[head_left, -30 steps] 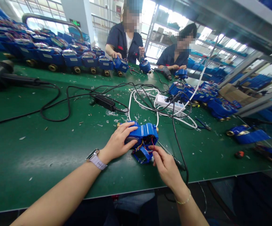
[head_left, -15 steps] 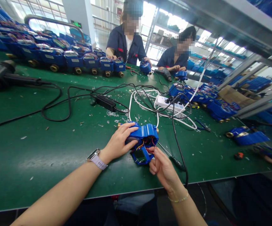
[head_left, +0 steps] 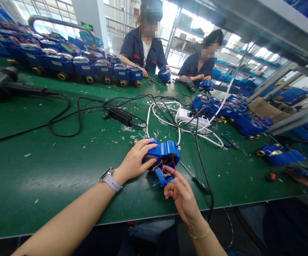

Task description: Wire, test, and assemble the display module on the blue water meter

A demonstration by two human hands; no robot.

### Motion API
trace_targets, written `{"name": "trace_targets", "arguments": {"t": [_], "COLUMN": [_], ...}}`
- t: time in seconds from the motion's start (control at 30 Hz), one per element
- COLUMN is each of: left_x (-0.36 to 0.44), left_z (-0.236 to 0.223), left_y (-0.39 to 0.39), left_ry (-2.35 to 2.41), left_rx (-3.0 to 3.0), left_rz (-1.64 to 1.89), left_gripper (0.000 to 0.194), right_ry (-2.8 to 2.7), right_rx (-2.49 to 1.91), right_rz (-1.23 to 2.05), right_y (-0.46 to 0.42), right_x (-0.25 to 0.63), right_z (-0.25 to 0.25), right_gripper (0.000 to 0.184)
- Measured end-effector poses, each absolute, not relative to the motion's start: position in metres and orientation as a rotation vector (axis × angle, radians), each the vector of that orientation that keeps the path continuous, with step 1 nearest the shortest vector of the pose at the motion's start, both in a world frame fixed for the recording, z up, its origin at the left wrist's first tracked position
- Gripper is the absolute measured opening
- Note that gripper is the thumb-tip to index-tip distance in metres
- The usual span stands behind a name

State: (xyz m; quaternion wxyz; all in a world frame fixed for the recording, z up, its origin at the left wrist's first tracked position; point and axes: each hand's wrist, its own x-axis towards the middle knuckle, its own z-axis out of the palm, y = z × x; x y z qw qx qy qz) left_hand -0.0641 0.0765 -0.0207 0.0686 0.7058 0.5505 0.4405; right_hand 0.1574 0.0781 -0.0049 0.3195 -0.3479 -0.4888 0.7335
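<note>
A blue meter housing (head_left: 167, 148) with brass ends lies in front of me on the green bench. My left hand (head_left: 136, 160) rests over its left part, fingers on top and thumb along the near side, gripping it. From the housing's open near side, red and yellow wires (head_left: 159, 165) run to a small blue cover with a display (head_left: 159, 177), tilted on the bench. My right hand (head_left: 180, 190) is at that cover, thumb and index finger closed around the thin wires, other fingers curled below. The exact finger contact is partly hidden.
A screwdriver (head_left: 199, 183) lies right of the housing. Behind it are a white power strip (head_left: 193, 117), tangled cables and a black adapter (head_left: 120, 116). Rows of blue meters (head_left: 60, 64) stand at the far left. A heat gun (head_left: 3, 85) lies left. Two people work opposite.
My right hand has shifted slightly left and down, its index finger reaching further among the wires. The small cover has tilted. My left hand stays on the housing.
</note>
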Motion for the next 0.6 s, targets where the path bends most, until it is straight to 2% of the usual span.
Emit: {"name": "trace_targets", "arguments": {"t": [0.13,0.27,0.5,0.6], "left_x": [-0.066,-0.066,-0.061,-0.053], "left_z": [-0.02,-0.021,-0.007,-0.002], "left_y": [0.077,0.077,0.054,0.038], "left_ry": [1.652,1.671,1.603,1.52], "left_rx": [2.15,2.166,2.255,2.29], "left_rz": [1.312,1.309,1.545,1.421], "left_gripper": [0.043,0.044,0.035,0.037], "right_ry": [-1.606,-1.637,-1.645,-1.697], "right_rx": [-0.831,-0.886,-0.933,-0.893], "right_rz": [1.647,1.555,1.463,1.429], "right_y": [0.071,0.065,0.05,0.045], "right_x": [0.164,0.171,0.17,0.167], "right_z": [-0.01,-0.026,-0.043,-0.043], "right_gripper": [0.037,0.029,0.036,0.04]}}
